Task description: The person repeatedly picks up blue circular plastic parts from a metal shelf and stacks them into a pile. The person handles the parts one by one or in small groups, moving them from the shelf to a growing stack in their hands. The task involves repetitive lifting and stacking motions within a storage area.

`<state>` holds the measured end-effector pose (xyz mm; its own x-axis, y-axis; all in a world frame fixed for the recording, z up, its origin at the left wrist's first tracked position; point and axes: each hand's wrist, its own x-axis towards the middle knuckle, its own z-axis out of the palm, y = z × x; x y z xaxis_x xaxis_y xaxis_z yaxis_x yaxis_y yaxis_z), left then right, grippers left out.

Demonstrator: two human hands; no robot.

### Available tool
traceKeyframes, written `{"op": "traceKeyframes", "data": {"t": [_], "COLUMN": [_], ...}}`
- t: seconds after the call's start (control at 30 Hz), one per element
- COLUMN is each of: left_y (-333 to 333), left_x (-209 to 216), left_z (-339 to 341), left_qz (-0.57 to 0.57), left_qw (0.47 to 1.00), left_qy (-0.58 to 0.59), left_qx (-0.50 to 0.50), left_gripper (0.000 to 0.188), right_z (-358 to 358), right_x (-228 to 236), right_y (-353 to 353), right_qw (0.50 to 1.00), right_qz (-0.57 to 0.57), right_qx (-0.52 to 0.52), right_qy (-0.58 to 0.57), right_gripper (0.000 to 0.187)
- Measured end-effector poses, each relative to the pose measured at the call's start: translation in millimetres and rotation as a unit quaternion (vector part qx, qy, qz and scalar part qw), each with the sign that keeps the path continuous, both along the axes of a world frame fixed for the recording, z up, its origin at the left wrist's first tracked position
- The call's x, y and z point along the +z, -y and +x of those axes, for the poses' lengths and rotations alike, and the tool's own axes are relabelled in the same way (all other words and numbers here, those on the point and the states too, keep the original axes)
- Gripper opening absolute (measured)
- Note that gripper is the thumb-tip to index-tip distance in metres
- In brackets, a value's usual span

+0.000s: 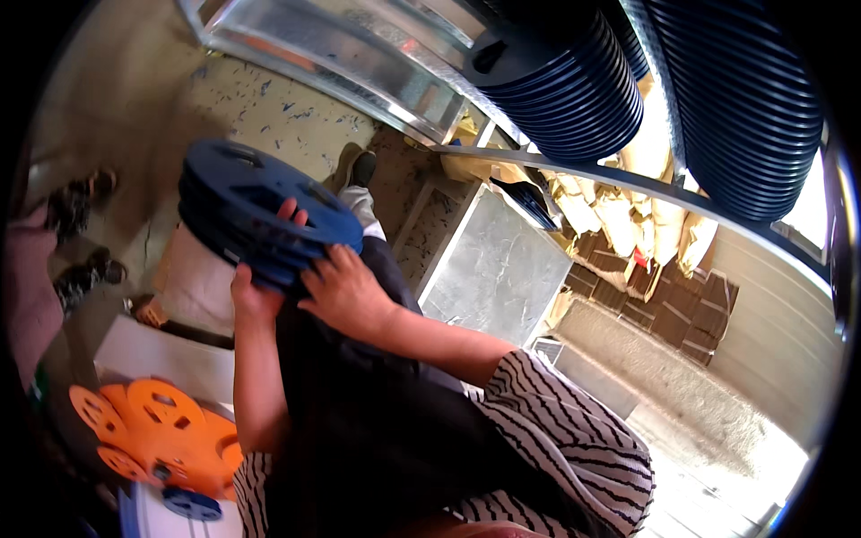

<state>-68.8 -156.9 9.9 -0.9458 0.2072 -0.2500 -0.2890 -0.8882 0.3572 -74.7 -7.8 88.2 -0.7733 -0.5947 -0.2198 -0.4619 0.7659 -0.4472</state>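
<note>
A short stack of dark blue plastic reels point(269, 193) is held tilted in front of my legs, between both hands. My left hand point(260, 296) grips the stack's near rim from below, its thumb up against the side. My right hand point(345, 289) lies over the near right edge, fingers curled onto the rims. Fingertips also show at the gap in the reels' near side; which hand they belong to is hard to tell. The undersides of the reels are hidden.
Tall stacks of blue reels point(565, 99) stand on a metal rack point(619, 184) at the upper right. Below are a grey metal box point(493, 260) and brown cartons point(677, 309). Orange reels point(161, 430) lie at the lower left, near another person's feet point(90, 278). Blue scraps litter the floor.
</note>
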Motion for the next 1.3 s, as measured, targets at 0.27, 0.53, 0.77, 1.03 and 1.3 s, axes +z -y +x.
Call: {"op": "traceKeyframes", "data": {"t": [0.27,0.53,0.77,1.03,1.3], "left_y": [9.9,-32.2,-41.0,-50.8,-64.6], "left_x": [-64.2,-60.4,-73.1,-68.7,-63.7], "left_z": [10.3,-5.7,9.1,33.0,70.0], "left_qz": [0.054,0.045,-0.056,-0.112,-0.073], "left_qw": [0.998,0.994,0.984,0.956,0.930], "left_qy": [0.027,0.102,0.170,0.254,0.328], "left_qx": [0.007,-0.010,0.007,-0.090,-0.149], "left_gripper": [0.076,0.072,0.050,0.040,0.035], "right_z": [13.0,8.7,-163.9,-284.5,-283.7], "right_x": [-39.1,-42.5,-28.4,20.6,11.1], "right_y": [-54.3,-115.6,-223.9,-263.5,-259.9], "right_qw": [0.970,0.908,0.841,0.778,0.787], "right_qz": [-0.226,-0.380,-0.169,-0.027,-0.042], "right_qx": [0.074,0.134,-0.226,-0.355,-0.354], "right_qy": [-0.050,-0.115,-0.462,-0.518,-0.503], "right_gripper": [0.051,0.034,0.045,0.073,0.071]}}
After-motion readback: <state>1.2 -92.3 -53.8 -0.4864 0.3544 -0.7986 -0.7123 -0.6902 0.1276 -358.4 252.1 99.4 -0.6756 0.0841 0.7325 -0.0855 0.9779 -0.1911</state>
